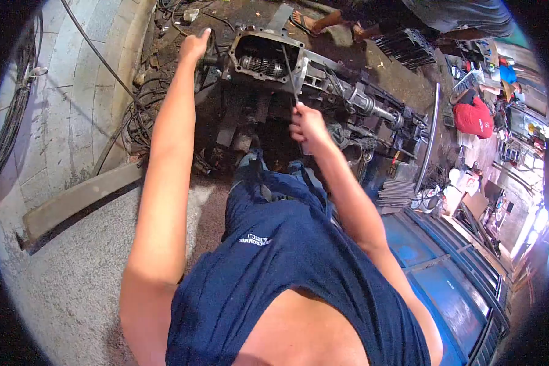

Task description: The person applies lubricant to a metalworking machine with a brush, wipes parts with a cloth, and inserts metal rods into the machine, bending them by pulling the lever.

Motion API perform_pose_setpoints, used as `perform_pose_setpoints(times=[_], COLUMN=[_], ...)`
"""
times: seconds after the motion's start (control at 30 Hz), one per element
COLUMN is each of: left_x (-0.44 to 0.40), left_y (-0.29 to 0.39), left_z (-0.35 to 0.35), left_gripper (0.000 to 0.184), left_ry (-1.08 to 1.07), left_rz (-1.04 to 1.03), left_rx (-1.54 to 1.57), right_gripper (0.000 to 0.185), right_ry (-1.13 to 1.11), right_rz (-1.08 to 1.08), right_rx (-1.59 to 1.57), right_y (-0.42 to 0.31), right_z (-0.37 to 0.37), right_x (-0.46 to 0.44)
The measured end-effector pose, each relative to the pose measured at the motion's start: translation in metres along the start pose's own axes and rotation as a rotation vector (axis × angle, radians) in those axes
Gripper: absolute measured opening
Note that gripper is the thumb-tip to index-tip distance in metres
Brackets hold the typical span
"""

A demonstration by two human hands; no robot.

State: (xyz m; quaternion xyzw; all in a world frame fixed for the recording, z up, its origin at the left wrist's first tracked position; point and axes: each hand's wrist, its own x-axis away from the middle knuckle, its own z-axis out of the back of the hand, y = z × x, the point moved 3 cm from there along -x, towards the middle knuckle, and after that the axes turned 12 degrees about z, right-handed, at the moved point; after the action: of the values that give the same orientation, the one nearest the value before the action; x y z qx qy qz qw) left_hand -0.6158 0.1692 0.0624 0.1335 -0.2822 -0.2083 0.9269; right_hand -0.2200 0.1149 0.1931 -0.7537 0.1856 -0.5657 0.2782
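An opened gearbox [266,56] lies ahead of me, with a metal casing and toothed gears [262,66] showing inside. My right hand [309,128] is closed around the lower end of a long thin metal rod [291,76]. The rod slants up across the right side of the casing opening, and its far tip is at the upper edge there. My left hand [194,46] is at the gearbox's left end, beside a dark round flange [208,64]. Its fingers look curled, with one digit pointing up; what lies under them is hidden.
A long shaft assembly [372,107] extends right from the gearbox. Another person's bare feet [311,23] are close behind it. Cables [141,116] lie at the left, near a metal beam [82,204]. Blue panels [445,287] stand lower right; a person in red [473,119] is farther off.
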Motion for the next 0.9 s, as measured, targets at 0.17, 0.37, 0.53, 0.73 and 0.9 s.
perform_pose_setpoints(times=[0.17, 0.37, 0.53, 0.73, 0.9], left_x=[0.004, 0.04, 0.036, 0.035, 0.025], left_y=[0.013, 0.019, 0.021, 0.023, 0.023], left_z=[-0.002, 0.016, 0.01, 0.013, 0.009], left_gripper=[0.077, 0.067, 0.066, 0.066, 0.064], left_ry=[0.123, 0.193, 0.243, 0.215, 0.226], left_rz=[0.098, 0.097, 0.07, 0.105, 0.067], left_rx=[-0.013, 0.0, -0.045, -0.063, -0.075], right_gripper=[0.037, 0.039, 0.036, 0.036, 0.035], right_ry=[0.078, -0.002, -0.192, -0.24, -0.239], right_rz=[0.451, 0.54, 0.569, 0.551, 0.519], right_rx=[1.389, 1.922, 2.063, 2.048, 2.047], right_y=[-0.084, -0.176, -0.193, -0.189, -0.189], right_z=[0.074, 0.043, 0.013, 0.011, 0.008], right_x=[0.027, 0.024, -0.006, -0.019, -0.02])
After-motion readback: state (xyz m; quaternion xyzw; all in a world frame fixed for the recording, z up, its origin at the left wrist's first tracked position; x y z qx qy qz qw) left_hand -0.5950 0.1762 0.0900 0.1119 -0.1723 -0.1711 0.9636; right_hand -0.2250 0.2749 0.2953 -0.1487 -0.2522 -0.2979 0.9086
